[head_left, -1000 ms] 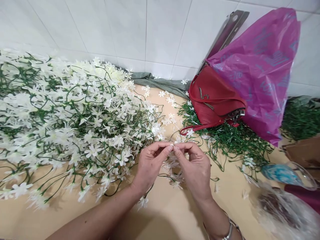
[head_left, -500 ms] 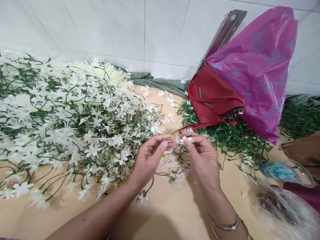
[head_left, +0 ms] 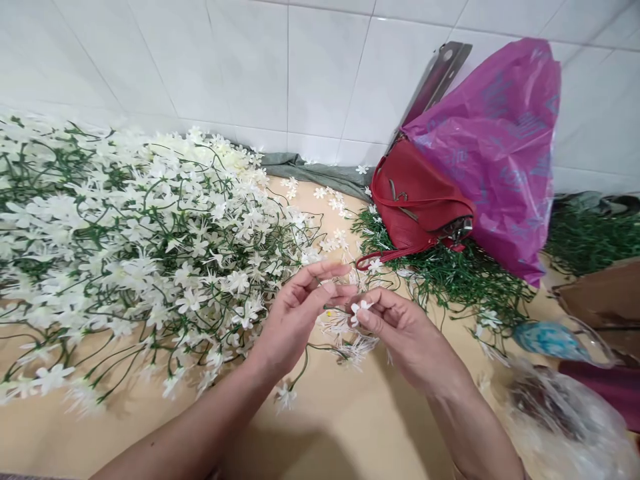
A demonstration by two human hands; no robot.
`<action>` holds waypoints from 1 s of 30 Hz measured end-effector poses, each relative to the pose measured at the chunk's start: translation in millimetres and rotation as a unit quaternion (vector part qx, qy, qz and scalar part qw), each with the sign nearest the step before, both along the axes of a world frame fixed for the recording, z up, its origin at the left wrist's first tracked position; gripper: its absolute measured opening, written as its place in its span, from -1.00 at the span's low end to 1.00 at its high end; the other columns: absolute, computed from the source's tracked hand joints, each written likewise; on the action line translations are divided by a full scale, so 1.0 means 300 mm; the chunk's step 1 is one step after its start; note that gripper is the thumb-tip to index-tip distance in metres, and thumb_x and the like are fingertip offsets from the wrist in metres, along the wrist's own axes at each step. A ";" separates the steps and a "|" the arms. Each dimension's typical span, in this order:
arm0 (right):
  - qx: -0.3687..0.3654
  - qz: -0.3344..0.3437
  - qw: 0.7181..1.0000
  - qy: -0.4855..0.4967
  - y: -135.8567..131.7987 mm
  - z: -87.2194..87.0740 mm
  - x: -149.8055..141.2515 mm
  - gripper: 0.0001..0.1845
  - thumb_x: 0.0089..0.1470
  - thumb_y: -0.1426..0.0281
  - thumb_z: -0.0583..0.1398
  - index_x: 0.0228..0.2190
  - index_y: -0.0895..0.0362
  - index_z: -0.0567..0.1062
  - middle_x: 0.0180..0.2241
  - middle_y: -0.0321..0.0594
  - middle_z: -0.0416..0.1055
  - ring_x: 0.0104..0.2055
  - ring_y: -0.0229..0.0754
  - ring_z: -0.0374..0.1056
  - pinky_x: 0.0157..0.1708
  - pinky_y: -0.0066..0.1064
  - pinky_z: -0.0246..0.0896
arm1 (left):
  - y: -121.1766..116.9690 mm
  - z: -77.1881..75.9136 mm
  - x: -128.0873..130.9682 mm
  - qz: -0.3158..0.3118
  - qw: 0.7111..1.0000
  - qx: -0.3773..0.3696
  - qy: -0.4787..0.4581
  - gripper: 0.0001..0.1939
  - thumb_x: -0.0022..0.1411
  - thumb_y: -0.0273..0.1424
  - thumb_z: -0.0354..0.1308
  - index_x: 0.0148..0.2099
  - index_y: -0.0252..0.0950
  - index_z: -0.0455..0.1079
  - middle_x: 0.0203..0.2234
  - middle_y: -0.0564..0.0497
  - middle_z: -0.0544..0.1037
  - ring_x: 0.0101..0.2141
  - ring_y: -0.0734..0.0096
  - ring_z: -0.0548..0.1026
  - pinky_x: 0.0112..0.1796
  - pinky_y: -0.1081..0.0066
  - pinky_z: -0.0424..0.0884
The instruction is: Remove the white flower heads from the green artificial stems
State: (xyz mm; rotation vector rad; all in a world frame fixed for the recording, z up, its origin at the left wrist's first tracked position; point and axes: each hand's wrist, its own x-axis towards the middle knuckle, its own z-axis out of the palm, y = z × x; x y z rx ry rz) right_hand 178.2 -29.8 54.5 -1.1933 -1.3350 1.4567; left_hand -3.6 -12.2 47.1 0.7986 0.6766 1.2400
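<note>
My right hand (head_left: 403, 333) pinches a small white artificial flower (head_left: 361, 311) between thumb and fingers. Just left of it, my left hand (head_left: 303, 310) has its thumb pressed to its fingers; whatever is in that pinch is too small to make out. A thin green stem shows below the left fingertips, close to the flower. Under both hands lie loose white stamen pieces (head_left: 355, 345) on the tan tabletop (head_left: 330, 407). A large heap of white artificial flowers on green stems (head_left: 190, 240) spreads to the left of my left hand.
A red handbag (head_left: 415, 193) and a purple plastic bag (head_left: 505, 153) rest on green stems (head_left: 450, 280) at the back right. Loose white blossoms (head_left: 333, 200) lie near the tiled wall. A blue-and-white item (head_left: 550, 340) and a clear plastic bag (head_left: 575, 427) are at the right.
My right hand has moved down and slightly left with the white flower, which now faces up more plainly. My left hand stays nearly in place. The camera view has shifted a little.
</note>
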 end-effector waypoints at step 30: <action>-0.011 -0.118 0.991 0.056 0.019 0.005 -0.002 -0.62 -0.11 0.06 0.50 -0.45 0.07 0.58 -0.31 -0.18 0.58 -0.34 -0.14 0.45 -0.31 -0.29 0.42 | -0.021 -0.067 -0.077 -0.097 0.982 -0.031 0.158 -0.76 0.27 -0.19 0.32 -0.12 -0.20 0.68 -0.53 0.04 0.50 -0.50 0.47 0.37 -0.43 0.46 0.30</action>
